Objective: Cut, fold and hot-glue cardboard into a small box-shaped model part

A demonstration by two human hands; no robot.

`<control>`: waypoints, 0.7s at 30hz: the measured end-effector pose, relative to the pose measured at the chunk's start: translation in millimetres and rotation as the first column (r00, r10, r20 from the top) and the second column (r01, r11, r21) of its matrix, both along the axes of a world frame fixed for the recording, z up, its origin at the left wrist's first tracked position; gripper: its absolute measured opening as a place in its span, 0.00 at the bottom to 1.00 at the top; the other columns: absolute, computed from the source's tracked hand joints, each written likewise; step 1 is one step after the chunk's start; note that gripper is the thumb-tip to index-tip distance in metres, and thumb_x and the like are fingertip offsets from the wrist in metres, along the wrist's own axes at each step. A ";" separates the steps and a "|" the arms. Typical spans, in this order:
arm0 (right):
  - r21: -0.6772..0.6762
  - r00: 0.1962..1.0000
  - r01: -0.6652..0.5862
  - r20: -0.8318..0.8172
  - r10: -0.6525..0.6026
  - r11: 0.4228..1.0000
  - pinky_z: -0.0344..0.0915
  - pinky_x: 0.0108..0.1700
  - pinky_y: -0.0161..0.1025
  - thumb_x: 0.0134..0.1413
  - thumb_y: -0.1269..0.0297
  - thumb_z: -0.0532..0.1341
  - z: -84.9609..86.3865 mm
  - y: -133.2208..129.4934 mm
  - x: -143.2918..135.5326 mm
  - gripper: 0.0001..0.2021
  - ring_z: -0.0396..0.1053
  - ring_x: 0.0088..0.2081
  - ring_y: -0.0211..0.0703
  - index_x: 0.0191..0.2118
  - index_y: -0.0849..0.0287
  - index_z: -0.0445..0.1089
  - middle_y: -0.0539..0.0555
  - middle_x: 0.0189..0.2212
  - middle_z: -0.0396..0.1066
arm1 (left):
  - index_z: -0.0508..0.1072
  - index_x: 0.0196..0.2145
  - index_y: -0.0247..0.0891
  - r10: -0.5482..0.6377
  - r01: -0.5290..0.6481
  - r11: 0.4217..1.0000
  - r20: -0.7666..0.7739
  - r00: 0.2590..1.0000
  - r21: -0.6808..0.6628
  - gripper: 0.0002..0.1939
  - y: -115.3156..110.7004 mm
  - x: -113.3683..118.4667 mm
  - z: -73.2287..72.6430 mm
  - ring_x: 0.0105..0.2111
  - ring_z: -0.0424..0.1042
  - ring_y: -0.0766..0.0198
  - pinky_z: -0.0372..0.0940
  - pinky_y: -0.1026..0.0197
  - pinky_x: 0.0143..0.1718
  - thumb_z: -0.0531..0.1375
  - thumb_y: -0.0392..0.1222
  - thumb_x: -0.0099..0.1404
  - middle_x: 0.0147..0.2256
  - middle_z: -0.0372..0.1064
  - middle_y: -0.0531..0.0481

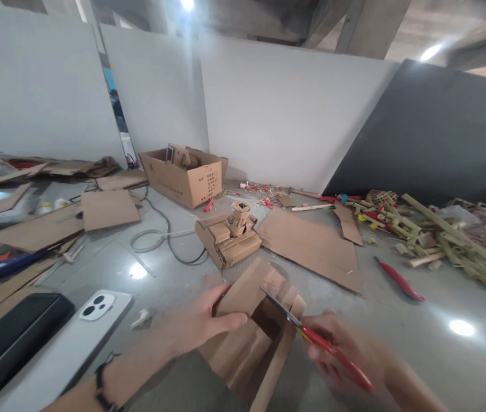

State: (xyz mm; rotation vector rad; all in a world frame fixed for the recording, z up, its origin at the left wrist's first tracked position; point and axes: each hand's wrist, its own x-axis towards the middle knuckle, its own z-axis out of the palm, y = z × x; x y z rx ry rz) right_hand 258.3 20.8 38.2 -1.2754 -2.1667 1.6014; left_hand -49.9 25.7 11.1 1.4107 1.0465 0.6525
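Scissors [317,339] gripped in your right hand [327,325], blades against the folded cardboard [233,346] before you, your left hand [206,321] grasping its left side, cardboard model [236,250] just beyond, on the grey table [380,343]

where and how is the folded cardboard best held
Probably best to grip the folded cardboard by its left side, coming from the left with thumb on top, as the left hand does: there it offers broad panels, while the red-handled tool points in from the right, metal end over the opening.
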 end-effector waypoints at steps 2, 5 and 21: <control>-0.002 1.000 -0.005 0.008 0.005 1.000 0.56 0.22 0.36 0.62 0.46 0.57 0.0 0.5 0.3 0.19 0.64 0.21 0.39 0.27 0.55 0.59 0.50 0.21 0.65 | 0.66 0.60 0.37 -0.008 0.008 1.000 0.037 0.999 -0.013 0.34 -0.7 0.7 0.9 0.59 0.68 0.44 0.64 0.47 0.57 0.66 0.58 0.62 0.57 0.71 0.41; -0.006 1.000 -0.012 0.024 0.012 1.000 0.55 0.22 0.35 0.63 0.48 0.57 -1.7 2.1 0.5 0.18 0.65 0.21 0.39 0.28 0.54 0.58 0.50 0.21 0.64 | 0.65 0.60 0.36 -0.004 0.005 1.000 0.056 0.998 -0.020 0.36 -2.0 2.4 3.0 0.60 0.67 0.42 0.64 0.47 0.58 0.66 0.58 0.62 0.57 0.71 0.39; 0.035 0.999 0.036 0.016 -0.036 0.999 0.56 0.20 0.35 0.60 0.44 0.60 -5.9 2.0 1.5 0.20 0.64 0.19 0.39 0.27 0.54 0.62 0.50 0.20 0.66 | 0.67 0.58 0.39 0.016 -0.014 0.999 -0.046 0.999 0.035 0.33 -0.2 1.1 -2.0 0.56 0.70 0.46 0.65 0.50 0.55 0.65 0.60 0.61 0.54 0.73 0.43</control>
